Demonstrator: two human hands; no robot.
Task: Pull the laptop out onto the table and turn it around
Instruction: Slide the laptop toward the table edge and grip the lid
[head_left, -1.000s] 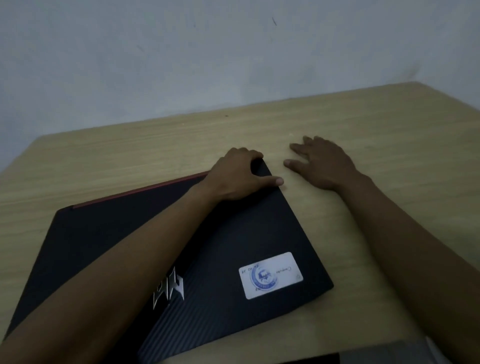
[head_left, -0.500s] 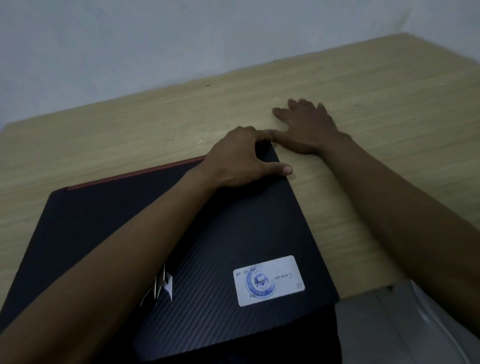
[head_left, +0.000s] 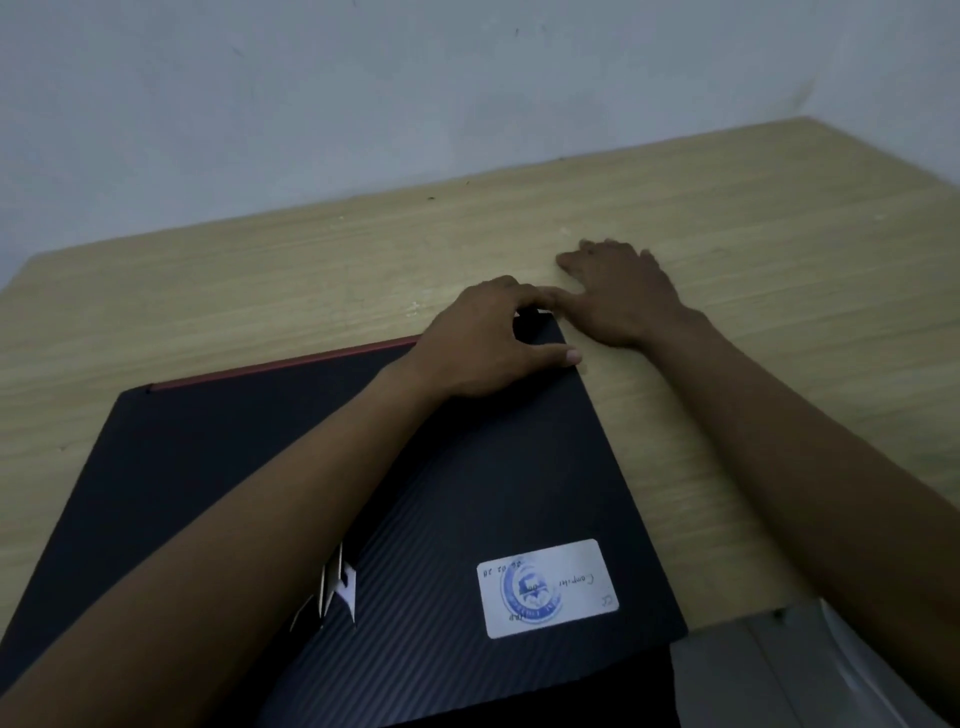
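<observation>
A closed black laptop (head_left: 467, 493) with a red far edge, a silver logo and a white sticker (head_left: 548, 587) lies on the light wooden table (head_left: 260, 291). Its near right corner juts past the table's front edge. My left hand (head_left: 485, 338) grips the laptop's far right corner, fingers curled over the edge, thumb along the right side. My right hand (head_left: 618, 293) rests flat on the table just right of that corner, its thumb touching the corner by my left fingers.
A pale wall (head_left: 415, 93) stands directly behind the table's far edge. The table's right edge runs off at the upper right. Grey floor (head_left: 769, 670) shows below the front edge at the lower right.
My right hand slid left until its thumb met the laptop's far right corner. The laptop came nearer to me, its near corner now over the table's front edge. My left hand kept its grip.
</observation>
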